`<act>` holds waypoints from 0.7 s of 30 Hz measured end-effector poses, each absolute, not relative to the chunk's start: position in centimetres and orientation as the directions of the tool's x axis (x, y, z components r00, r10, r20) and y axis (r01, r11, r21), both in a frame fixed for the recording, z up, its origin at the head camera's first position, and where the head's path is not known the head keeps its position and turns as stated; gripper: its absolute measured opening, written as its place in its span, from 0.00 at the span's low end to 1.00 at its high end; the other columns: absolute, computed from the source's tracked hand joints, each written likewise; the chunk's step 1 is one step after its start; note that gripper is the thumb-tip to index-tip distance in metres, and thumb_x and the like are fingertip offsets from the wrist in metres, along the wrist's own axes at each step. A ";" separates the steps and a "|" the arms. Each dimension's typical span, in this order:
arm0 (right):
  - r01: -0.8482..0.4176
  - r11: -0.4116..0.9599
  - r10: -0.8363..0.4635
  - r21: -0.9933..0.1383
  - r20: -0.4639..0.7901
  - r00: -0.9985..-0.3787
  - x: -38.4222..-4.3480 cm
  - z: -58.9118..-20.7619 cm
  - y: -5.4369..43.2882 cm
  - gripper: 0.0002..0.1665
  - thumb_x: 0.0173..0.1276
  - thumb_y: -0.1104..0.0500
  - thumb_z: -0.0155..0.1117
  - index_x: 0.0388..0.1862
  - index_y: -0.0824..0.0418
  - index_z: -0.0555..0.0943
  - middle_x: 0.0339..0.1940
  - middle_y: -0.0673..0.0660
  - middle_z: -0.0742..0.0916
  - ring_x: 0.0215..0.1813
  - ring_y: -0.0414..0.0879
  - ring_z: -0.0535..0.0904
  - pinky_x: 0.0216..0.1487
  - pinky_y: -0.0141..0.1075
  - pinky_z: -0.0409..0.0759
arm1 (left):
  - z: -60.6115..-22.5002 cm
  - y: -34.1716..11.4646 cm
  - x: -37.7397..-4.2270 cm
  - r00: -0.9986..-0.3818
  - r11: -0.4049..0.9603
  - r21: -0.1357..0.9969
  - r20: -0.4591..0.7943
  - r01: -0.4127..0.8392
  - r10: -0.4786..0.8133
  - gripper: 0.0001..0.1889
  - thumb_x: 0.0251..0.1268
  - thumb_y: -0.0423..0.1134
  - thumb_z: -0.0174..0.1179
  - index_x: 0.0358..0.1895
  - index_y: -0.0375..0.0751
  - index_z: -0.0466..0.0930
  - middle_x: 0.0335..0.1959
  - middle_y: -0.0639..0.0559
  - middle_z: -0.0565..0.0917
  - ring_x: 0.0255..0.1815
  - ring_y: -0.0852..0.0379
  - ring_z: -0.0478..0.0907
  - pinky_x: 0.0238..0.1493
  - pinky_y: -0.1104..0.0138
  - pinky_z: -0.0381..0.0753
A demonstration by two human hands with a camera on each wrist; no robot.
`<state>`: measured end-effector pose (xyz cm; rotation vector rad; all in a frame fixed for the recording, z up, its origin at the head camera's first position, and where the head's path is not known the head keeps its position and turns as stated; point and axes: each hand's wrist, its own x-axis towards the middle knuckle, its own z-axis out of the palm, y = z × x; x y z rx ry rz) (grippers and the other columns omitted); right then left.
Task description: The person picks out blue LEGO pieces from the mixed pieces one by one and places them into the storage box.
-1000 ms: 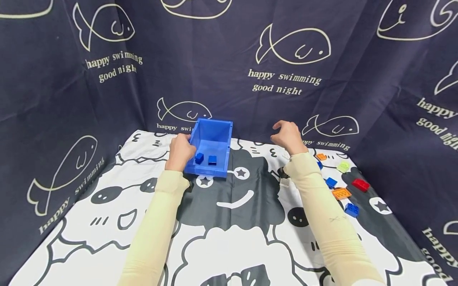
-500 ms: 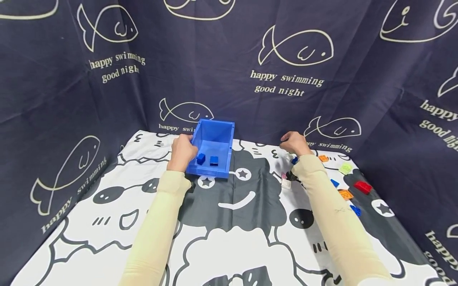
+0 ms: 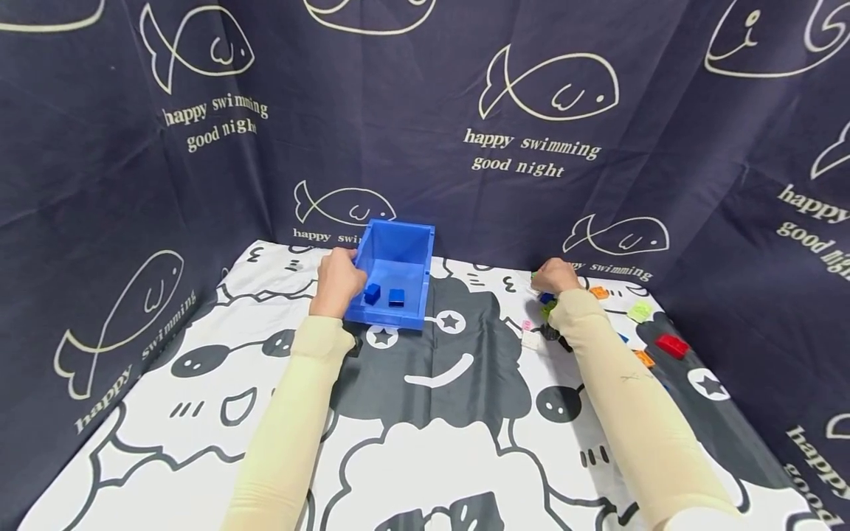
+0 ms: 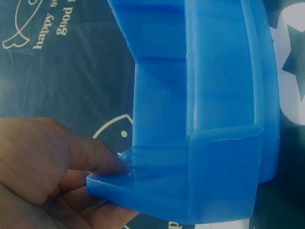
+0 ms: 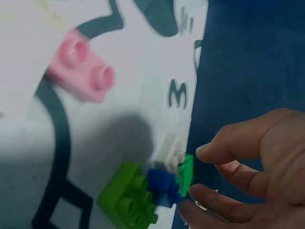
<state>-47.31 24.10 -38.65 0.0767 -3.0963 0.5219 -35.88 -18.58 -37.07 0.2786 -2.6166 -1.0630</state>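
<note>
Blue bin (image 3: 398,242), two blocks (image 3: 396,297) inside; left hand (image 3: 339,282) pinches its side, probably steadying it. Right hand (image 3: 556,276) holds nothing, fingers parted beside bright green block (image 5: 187,175) at cloth's (image 3: 432,457) far edge, likely to fit it.

Smooth plastic bin (image 4: 224,71) (slightly glossy)

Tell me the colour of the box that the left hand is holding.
The box is blue, seen best in the head view.
</note>
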 end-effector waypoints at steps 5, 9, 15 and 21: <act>-0.009 0.955 -0.020 -0.298 -0.034 -0.999 -47.0 -38.9 24.4 0.09 0.55 0.59 0.63 0.27 0.64 0.75 0.31 0.63 0.79 0.37 0.59 0.76 0.41 0.46 0.78 | -37.1 -18.6 -35.9 -0.939 0.703 0.708 0.193 -0.066 -0.283 0.29 0.63 0.30 0.58 0.70 0.33 0.75 0.64 0.31 0.80 0.60 0.35 0.81 0.59 0.46 0.80; 0.008 0.960 -0.001 -0.281 -0.033 -0.999 -47.1 -39.3 24.6 0.12 0.52 0.58 0.66 0.30 0.66 0.78 0.35 0.66 0.81 0.41 0.61 0.77 0.44 0.48 0.80 | -37.1 -18.6 -35.9 -0.939 0.701 0.709 0.188 -0.073 -0.289 0.29 0.63 0.30 0.58 0.71 0.33 0.75 0.64 0.31 0.81 0.59 0.36 0.81 0.59 0.46 0.80; 0.036 0.954 0.033 -0.298 -0.016 -0.999 -47.7 -40.2 24.9 0.21 0.50 0.59 0.66 0.40 0.72 0.77 0.38 0.70 0.80 0.43 0.62 0.77 0.45 0.50 0.81 | -37.0 -18.7 -35.7 -0.936 0.705 0.706 0.199 -0.067 -0.289 0.29 0.62 0.30 0.58 0.70 0.34 0.76 0.64 0.31 0.81 0.60 0.35 0.81 0.59 0.46 0.80; 0.047 0.953 0.044 -0.300 -0.016 -0.999 -47.8 -40.8 25.1 0.11 0.52 0.61 0.65 0.31 0.68 0.79 0.37 0.69 0.81 0.40 0.61 0.77 0.40 0.48 0.80 | -36.9 -18.7 -35.6 -0.936 0.706 0.705 0.203 -0.065 -0.289 0.29 0.62 0.31 0.58 0.70 0.34 0.76 0.64 0.31 0.81 0.61 0.35 0.81 0.60 0.46 0.80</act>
